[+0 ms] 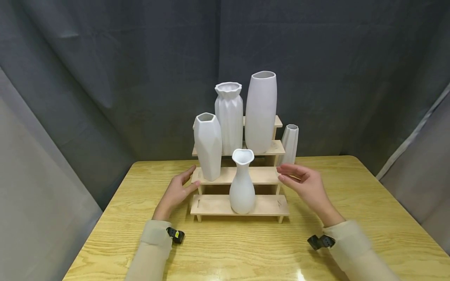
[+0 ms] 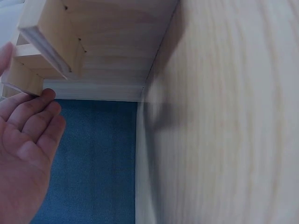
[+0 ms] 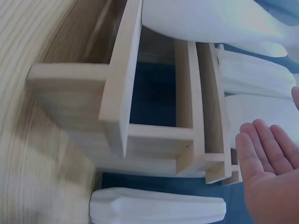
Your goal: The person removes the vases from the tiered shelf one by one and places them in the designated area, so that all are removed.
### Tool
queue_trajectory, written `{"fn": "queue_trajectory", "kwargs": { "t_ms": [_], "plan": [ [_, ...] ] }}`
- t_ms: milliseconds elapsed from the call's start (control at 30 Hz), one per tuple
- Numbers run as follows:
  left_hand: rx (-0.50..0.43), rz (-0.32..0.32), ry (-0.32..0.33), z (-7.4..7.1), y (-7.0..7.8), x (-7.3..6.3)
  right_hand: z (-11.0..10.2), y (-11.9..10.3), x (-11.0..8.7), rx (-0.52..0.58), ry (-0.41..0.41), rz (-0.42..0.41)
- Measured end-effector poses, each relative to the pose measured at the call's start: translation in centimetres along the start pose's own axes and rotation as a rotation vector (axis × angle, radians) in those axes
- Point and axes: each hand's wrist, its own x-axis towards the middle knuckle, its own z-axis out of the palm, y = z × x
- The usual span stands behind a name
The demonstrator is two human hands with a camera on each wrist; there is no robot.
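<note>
A stepped wooden stand (image 1: 267,175) holds several white vases. Beside the left end of its second step from the bottom is my left hand (image 1: 179,191); in the left wrist view its fingertips (image 2: 49,93) are right at the step's end. My right hand (image 1: 309,187) hovers by the right end of that step, fingers loosely extended and nothing in them. Nearest the left hand, a faceted vase (image 1: 208,148) stands on that step. A slim ribbed vase (image 1: 290,144) stands to the stand's right, behind the right hand. A bottle-shaped vase (image 1: 242,191) is on the lowest step.
Higher up stand a pleated vase (image 1: 229,121) with a ruffled mouth and a tall smooth vase (image 1: 261,113). The stand rests on a wood-grain table (image 1: 225,253). Dark grey cloth (image 1: 140,78) hangs behind the table.
</note>
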Motion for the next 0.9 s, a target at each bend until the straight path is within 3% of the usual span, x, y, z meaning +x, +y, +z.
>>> {"fn": "queue_trajectory", "kwargs": {
  "t_ms": [267, 900],
  "plan": [
    [-0.005, -0.003, -0.004, 0.0, -0.1, -0.1, 1.4, -0.6, 0.3, 0.096, -0.055, -0.036],
    [-0.030, 0.003, -0.007, 0.0, -0.1, 0.0, 4.6, -1.1, 0.8, 0.175, -0.140, -0.036]
  ]
}}
